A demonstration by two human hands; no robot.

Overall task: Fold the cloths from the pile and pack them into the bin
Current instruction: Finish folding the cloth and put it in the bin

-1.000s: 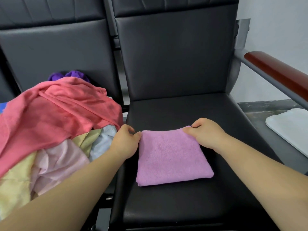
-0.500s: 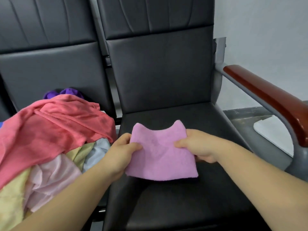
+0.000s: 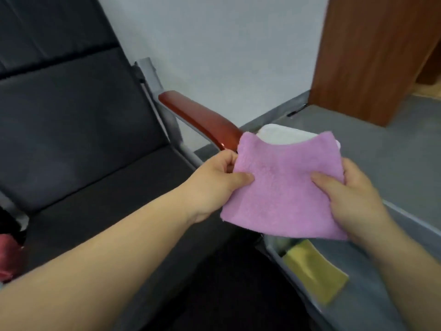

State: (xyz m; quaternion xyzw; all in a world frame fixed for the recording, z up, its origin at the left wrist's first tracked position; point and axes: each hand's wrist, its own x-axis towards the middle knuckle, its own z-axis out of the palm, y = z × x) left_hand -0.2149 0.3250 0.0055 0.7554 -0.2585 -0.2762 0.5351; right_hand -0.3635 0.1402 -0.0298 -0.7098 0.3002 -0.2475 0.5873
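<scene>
Presently, nearest the observer, the grey bin (image 3: pixel 355 314) sits low to the right of the chair, with a folded yellow cloth (image 3: pixel 315 275) lying inside it towards its left wall. Above the bin, clear of it, the folded pink cloth (image 3: pixel 281 187) is held in the air. The left hand (image 3: pixel 214 185) pinches its left edge, thumb on top. The right hand (image 3: pixel 353 194) grips the right edge in the same manner. The hands are apart, with the cloth spanning the gap, and both are clamped on it.

Risk one: the far edge of the pink cloth sags in a curve between its two raised corners, so the layers look slack in the middle. Should one grip release before the other, the fold would likely fall open on the way down and the piece would land rumpled.

Risk two: the pink cloth screens much of the bin's mouth from above. A blind drop could leave it draped over the wall or lying crooked across the yellow cloth.

Risk three: the wooden armrest (image 3: pixel 202 118) lies just beside the cloth's upper left corner. A leftward swing could catch there.

Beyond the cloth a white item (image 3: pixel 281 136) partly shows; lid or cloth, I cannot tell. Farther left is the black seat (image 3: pixel 95 187), and at the frame's edge a scrap of red cloth (image 3: pixel 9 259), presumably the pile, so more folding appears to remain.
</scene>
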